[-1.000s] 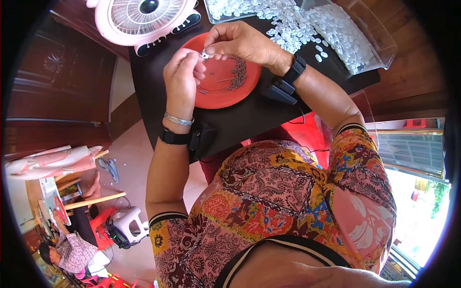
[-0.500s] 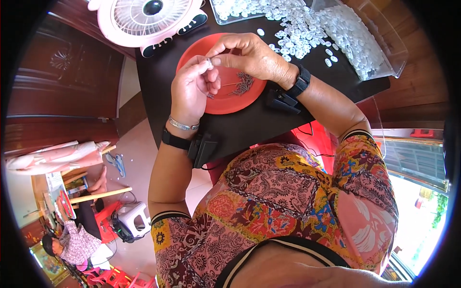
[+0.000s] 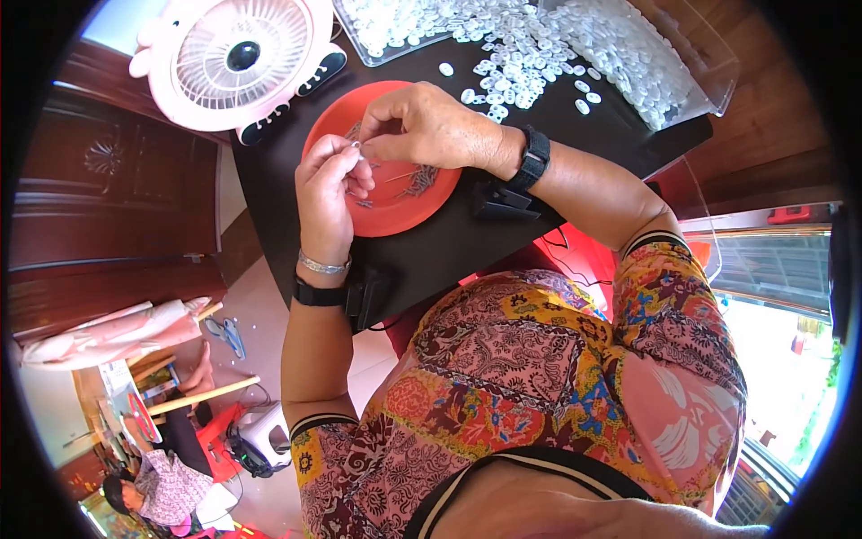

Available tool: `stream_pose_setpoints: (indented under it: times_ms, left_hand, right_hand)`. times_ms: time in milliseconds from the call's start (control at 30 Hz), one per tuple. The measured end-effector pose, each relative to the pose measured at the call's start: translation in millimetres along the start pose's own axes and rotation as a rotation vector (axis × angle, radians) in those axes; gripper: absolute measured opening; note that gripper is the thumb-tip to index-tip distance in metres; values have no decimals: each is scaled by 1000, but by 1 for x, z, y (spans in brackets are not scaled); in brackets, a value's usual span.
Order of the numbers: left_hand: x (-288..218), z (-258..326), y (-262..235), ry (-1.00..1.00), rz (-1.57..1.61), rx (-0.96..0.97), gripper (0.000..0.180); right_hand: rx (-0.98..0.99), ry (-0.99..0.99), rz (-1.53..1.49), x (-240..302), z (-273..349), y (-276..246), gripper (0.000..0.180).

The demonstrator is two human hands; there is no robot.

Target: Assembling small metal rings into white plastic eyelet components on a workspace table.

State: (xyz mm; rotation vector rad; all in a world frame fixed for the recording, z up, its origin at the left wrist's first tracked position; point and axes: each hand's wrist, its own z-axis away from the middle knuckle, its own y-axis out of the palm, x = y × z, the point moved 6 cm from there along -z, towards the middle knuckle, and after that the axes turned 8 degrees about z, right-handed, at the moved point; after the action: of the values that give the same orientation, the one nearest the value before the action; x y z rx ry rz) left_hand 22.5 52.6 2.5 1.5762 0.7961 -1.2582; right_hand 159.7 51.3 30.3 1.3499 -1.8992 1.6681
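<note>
Left hand (image 3: 328, 193) and right hand (image 3: 440, 130) pinching one small whitish piece (image 3: 356, 146) over red plate (image 3: 395, 217), by table's (image 3: 431, 260) left edge. Grey pins (image 3: 420, 181) lying in plate, many clear ovals (image 3: 516, 81) sitting loose toward far edge. Can't tell finished count.

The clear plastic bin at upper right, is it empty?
No, many white oval pieces are heaped inside the clear plastic bin.
</note>
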Motion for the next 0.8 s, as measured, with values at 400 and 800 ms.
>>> stream_pose_setpoints:
  times_ms: [400, 800]
  left_hand:
    - [-1, -2, 5, -53, -208, 90, 20]
    - [-3, -4, -2, 46, -133, 100, 24]
  right_hand:
    - [-165, -270, 253, 13, 5, -7, 11]
    - [-372, -275, 334, 28, -5, -76, 10]
